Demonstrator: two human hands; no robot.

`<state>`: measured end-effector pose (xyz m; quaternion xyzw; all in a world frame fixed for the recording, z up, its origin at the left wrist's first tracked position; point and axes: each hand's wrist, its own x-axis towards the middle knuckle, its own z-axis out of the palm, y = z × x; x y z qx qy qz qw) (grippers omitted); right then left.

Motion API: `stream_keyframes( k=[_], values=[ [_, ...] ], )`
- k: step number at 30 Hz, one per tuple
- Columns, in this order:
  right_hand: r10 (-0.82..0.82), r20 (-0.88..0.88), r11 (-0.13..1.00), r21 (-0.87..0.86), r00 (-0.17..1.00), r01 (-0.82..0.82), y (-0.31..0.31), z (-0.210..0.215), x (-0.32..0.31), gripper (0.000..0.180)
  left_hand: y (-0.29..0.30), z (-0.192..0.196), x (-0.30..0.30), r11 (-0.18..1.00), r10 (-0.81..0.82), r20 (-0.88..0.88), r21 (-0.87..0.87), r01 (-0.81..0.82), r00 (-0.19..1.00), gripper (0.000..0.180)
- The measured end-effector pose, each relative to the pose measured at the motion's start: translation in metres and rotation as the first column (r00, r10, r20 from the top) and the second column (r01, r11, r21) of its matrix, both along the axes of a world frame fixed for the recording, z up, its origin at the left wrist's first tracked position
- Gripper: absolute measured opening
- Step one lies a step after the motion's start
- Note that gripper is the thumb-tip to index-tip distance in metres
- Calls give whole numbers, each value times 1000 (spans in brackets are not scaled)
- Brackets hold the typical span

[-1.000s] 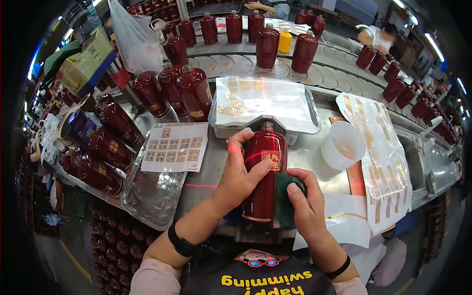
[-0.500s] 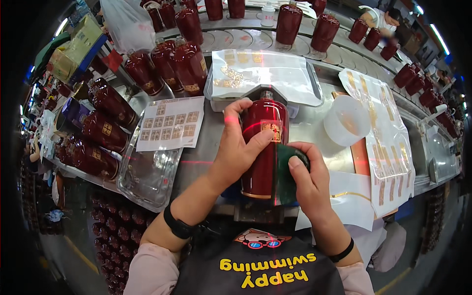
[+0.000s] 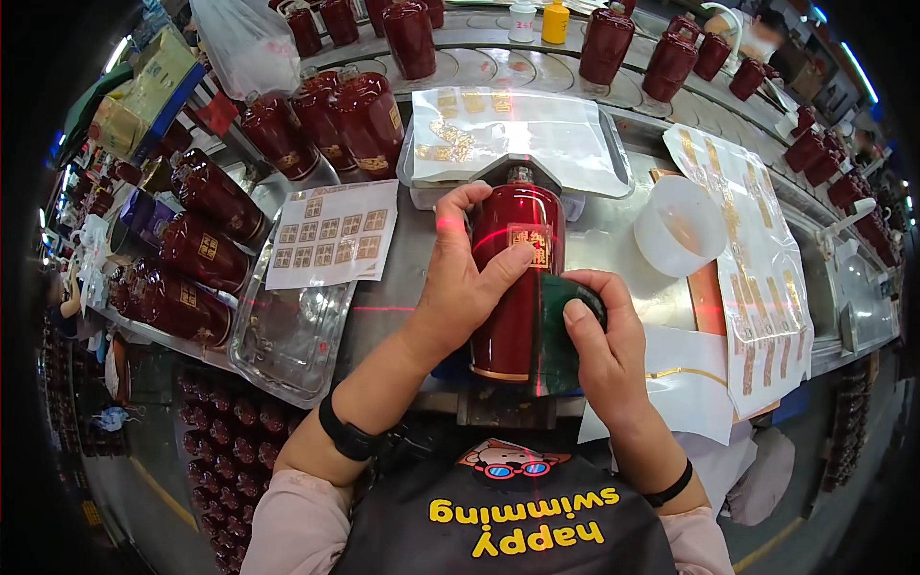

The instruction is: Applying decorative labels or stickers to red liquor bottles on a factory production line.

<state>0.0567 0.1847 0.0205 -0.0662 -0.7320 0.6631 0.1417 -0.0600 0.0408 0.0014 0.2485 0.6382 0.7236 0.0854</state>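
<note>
A dark red glossy bottle (image 3: 503, 331) lies or leans in a dark holder in front of me, its neck pointing away. A gold square label (image 3: 535, 245) sits on its front. My left hand (image 3: 450, 287) grips the bottle's left side, index finger curled near the shoulder, thumb on the label's lower left edge. In my right hand (image 3: 613, 350), thumb and fingers pinch a dark green, flat, scraper-like piece (image 3: 554, 335), which rests along the bottle's right side below the label. What the right fingertips do behind it is hidden.
Left of the bottle, a sheet of gold labels (image 3: 331, 235) overlaps a metal tray (image 3: 287, 335). At right are a white tub (image 3: 678, 228) and a sheet of gold strips (image 3: 767, 287). Behind, another label sheet (image 3: 517, 139) covers a tray; red bottles (image 3: 606, 46) stand on a curved conveyor (image 3: 489, 69).
Bottles on the conveyor have shifted right, and a yellow container has come into view among them. My hands, the bottle and the green piece have hardly moved.
</note>
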Motion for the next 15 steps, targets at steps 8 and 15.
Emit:
stream_keyframes(
  k=[8,15],
  values=[
    [-27,-29,989,148,999,31,2,4,-1,25,-4,-8,-4,985,54,-122,-155,-73,991,68],
    [-30,-42,987,157,999,36,2,2,0,26,-2,0,0,993,62,-91,-94,-71,994,73]
  ],
)
